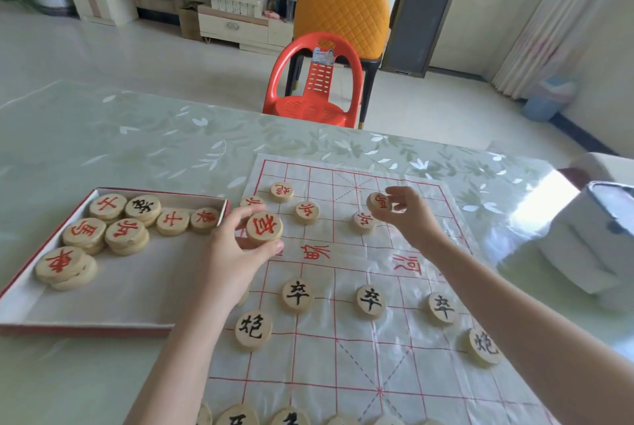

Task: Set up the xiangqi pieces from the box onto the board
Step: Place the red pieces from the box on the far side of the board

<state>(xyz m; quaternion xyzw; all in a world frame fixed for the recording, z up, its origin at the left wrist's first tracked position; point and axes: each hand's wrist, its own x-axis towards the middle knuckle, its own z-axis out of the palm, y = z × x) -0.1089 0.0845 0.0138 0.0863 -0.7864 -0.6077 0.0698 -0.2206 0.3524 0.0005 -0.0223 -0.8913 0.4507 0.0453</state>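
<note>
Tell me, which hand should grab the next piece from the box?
Left hand: it hovers beside the box, while the right hand is farther over the board. Each holds a red piece.

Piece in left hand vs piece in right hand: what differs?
The left-hand piece shows its whole red character; the right-hand piece's is partly covered by fingers. The left-hand piece is at the board's left edge; the right-hand piece is right of its middle. Both: pale discs, red characters, pinched.

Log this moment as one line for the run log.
left hand: holds red piece at board left edge | right hand: holds second red piece over far half | box: pieces inside
</note>
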